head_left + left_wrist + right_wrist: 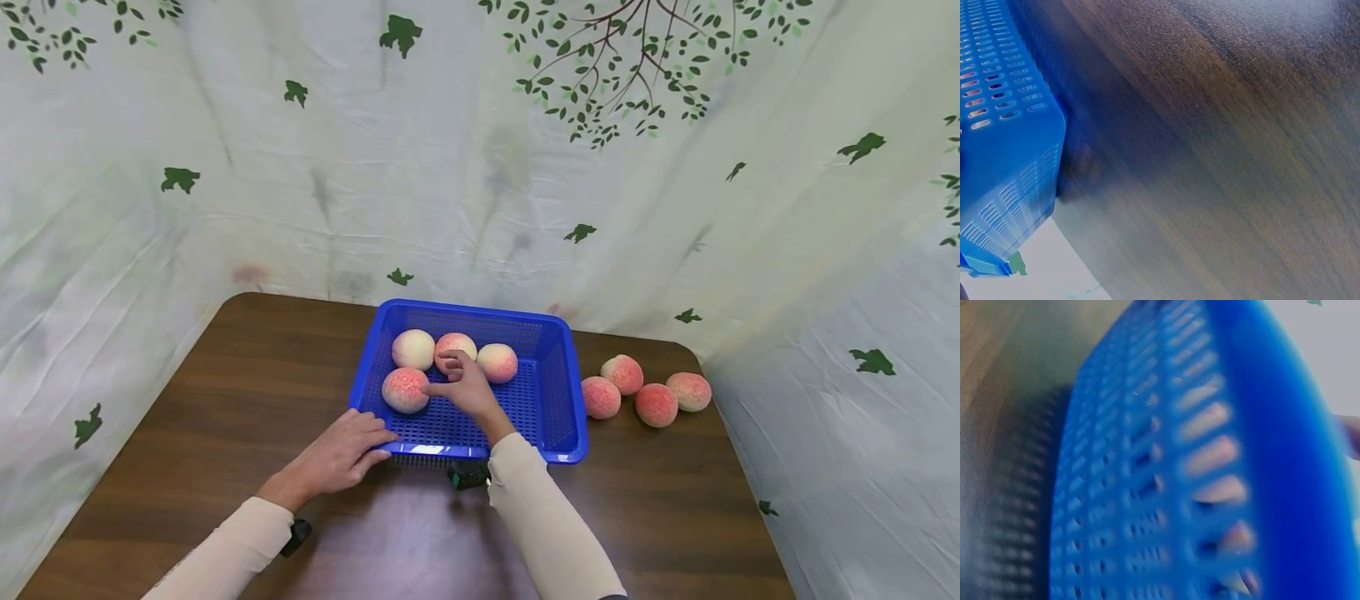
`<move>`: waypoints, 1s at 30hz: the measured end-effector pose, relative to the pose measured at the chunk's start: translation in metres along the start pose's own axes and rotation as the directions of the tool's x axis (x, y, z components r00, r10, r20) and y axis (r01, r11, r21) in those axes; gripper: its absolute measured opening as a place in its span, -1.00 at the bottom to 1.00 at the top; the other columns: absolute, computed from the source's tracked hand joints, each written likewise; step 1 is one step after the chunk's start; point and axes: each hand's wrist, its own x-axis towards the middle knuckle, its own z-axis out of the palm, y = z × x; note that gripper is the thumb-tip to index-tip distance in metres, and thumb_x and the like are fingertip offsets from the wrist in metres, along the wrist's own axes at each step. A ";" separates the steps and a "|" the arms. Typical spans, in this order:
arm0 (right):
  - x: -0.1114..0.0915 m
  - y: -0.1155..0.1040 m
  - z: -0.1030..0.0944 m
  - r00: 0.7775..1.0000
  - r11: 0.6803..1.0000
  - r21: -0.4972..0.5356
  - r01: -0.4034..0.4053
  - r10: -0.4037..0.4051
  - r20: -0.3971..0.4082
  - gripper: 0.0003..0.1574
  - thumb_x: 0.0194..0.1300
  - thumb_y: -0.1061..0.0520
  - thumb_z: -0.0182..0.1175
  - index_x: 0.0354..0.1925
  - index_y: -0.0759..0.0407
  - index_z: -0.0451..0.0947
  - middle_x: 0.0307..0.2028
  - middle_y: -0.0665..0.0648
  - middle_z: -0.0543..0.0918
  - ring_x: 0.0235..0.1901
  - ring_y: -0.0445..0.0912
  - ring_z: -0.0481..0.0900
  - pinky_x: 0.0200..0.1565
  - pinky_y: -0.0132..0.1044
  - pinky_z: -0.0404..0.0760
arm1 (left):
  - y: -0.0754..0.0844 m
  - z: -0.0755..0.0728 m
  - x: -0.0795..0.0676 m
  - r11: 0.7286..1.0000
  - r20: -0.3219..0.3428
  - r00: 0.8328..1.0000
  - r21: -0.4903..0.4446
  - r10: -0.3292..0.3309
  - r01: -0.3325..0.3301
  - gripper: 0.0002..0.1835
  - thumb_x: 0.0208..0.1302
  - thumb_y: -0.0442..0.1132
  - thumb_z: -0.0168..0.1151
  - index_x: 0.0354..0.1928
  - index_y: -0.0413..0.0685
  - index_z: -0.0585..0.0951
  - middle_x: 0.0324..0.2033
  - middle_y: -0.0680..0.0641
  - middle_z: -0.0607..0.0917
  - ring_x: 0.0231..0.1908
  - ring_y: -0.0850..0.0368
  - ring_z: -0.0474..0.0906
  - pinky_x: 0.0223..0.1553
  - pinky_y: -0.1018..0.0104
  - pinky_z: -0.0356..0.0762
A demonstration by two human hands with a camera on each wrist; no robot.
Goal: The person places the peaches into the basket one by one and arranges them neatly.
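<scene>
A blue plastic basket [555, 417] stands on the table with several peaches in it. My left hand [341, 454] holds its front left corner, fingers over the rim and thumb on the outer side. Inside the basket, my right hand [468, 392] has thumb and fingers spread apart. Its thumb is at the front left peach [403, 392], and its fingers partly cover the back middle peach [452, 342]. A pale peach [413, 348] lies at the back left and another peach [501, 363] to the right. Neither wrist view clearly shows how the fingers lie.
Several more peaches [657, 406] lie on the brown wooden table [247, 400] right of the basket. A small dark object [468, 475] is by the basket's front wall, partly behind the right sleeve. White cloth [465, 192] with leaf prints hangs behind the table.
</scene>
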 end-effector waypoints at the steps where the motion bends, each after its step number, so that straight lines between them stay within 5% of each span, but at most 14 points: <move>1: -0.002 0.000 -0.004 1.000 1.000 0.007 -0.009 0.009 -0.004 -0.15 0.01 0.20 0.46 0.26 0.22 0.34 0.19 0.32 0.43 0.18 0.30 0.36 0.12 0.05 0.39 | 0.000 0.000 0.000 1.000 0.002 1.000 -0.002 -0.002 0.002 -0.73 0.41 -0.05 0.09 -0.22 -0.03 0.69 -0.39 0.10 0.58 -0.35 0.19 0.40 -0.28 0.31 0.25; 7: -0.014 -0.002 -0.029 1.000 0.998 0.051 -0.024 0.025 -0.018 -0.17 0.04 0.16 0.45 0.26 0.13 0.36 0.24 0.29 0.39 0.18 0.29 0.38 0.08 0.06 0.43 | 0.000 0.001 -0.001 1.000 0.008 1.000 -0.009 -0.015 0.015 -0.62 0.46 0.02 -0.02 -0.21 -0.04 0.70 -0.38 0.10 0.58 -0.34 0.19 0.40 -0.26 0.31 0.25; 14: -0.027 0.002 -0.059 0.996 0.994 0.097 0.046 -0.038 -0.078 -0.19 0.06 0.22 0.43 0.25 0.25 0.34 0.20 0.39 0.42 0.14 0.27 0.46 0.09 0.01 0.47 | 0.002 -0.001 0.000 1.000 0.016 0.999 -0.003 -0.030 0.030 -0.85 0.25 -0.15 0.27 -0.22 -0.03 0.69 -0.40 0.12 0.56 -0.35 0.20 0.38 -0.27 0.31 0.23; 19: -0.036 0.009 -0.082 0.983 0.986 0.133 0.105 -0.083 -0.163 -0.29 0.10 0.24 0.41 0.20 0.26 0.39 0.14 0.34 0.47 0.06 0.21 0.53 0.03 -0.07 0.50 | 0.002 -0.001 0.001 0.999 0.020 0.999 -0.002 -0.032 0.032 -0.82 0.09 -0.23 0.37 -0.22 -0.02 0.69 -0.40 0.13 0.55 -0.36 0.20 0.37 -0.27 0.32 0.22; 30: -0.051 0.024 -0.130 0.934 0.940 0.279 0.198 -0.095 -0.344 -0.37 0.18 0.35 0.32 0.20 0.33 0.36 0.15 0.41 0.43 0.06 0.20 0.52 -0.06 -0.35 0.54 | 0.001 -0.001 0.001 0.999 0.020 0.999 -0.009 -0.031 0.031 -0.74 0.39 -0.05 0.12 -0.22 -0.02 0.69 -0.41 0.13 0.56 -0.36 0.21 0.38 -0.28 0.33 0.23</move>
